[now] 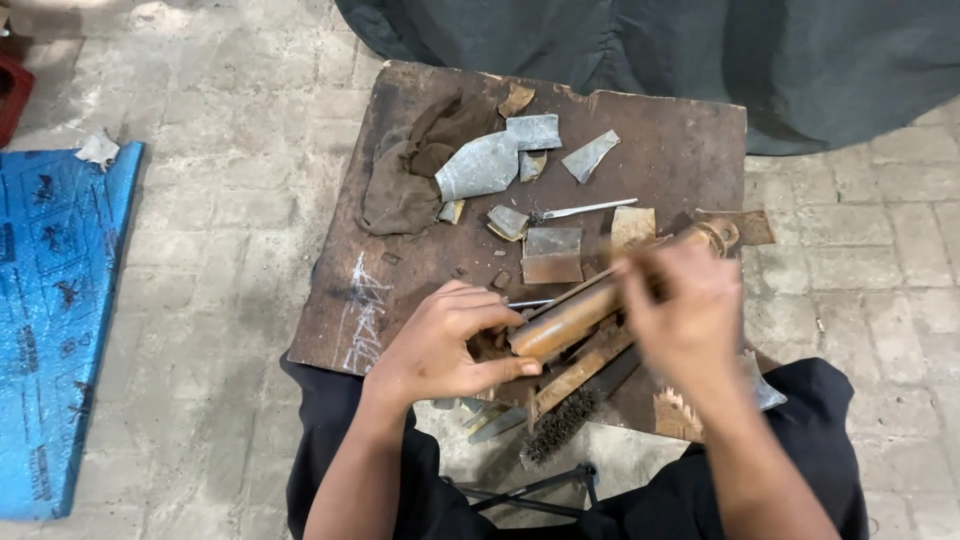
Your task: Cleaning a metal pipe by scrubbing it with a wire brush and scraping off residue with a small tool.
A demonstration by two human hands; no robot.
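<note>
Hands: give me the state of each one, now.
Left hand: closed on the near end of the rusty cylinder.
Right hand: motion-blurred over the cylinder; grip cannot be told.

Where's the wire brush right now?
Head view: the wire brush lies at the near edge of the wooden board, just below the rusty cylinder, between the left hand and right hand.

rag [405, 175] on board [680, 150] back-left | scraps right of it | wire brush [560, 425], seemingly, at near edge
</note>
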